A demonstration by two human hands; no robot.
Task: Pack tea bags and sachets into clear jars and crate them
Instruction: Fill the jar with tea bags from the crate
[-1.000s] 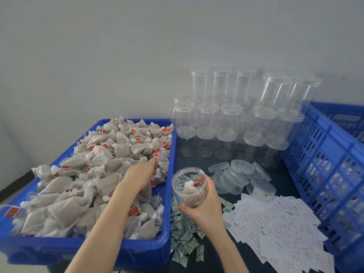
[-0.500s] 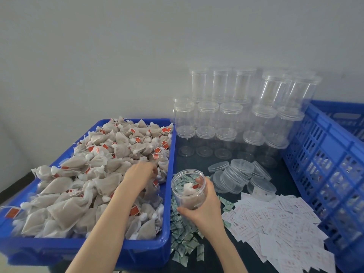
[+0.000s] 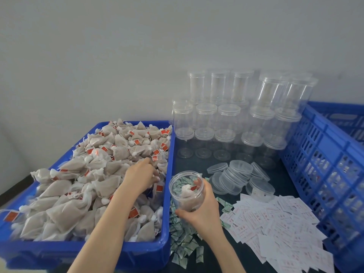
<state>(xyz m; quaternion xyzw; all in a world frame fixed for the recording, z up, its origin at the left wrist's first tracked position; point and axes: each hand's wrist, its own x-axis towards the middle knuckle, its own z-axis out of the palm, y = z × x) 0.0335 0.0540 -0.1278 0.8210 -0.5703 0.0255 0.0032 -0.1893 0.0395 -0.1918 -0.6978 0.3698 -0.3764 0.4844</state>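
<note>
Fingers (image 3: 194,213) round jar (image 3: 187,191), sachets (image 3: 183,241) perhaps beneath.

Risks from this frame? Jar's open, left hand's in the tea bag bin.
1. The open jar is tilted in the right hand, so the tea bags inside may slip out.
2. The left hand digs among strung tea bags; tangled strings could drag extras out.
3. The stacked empty jars sit just behind; a reach could topple them.
</note>
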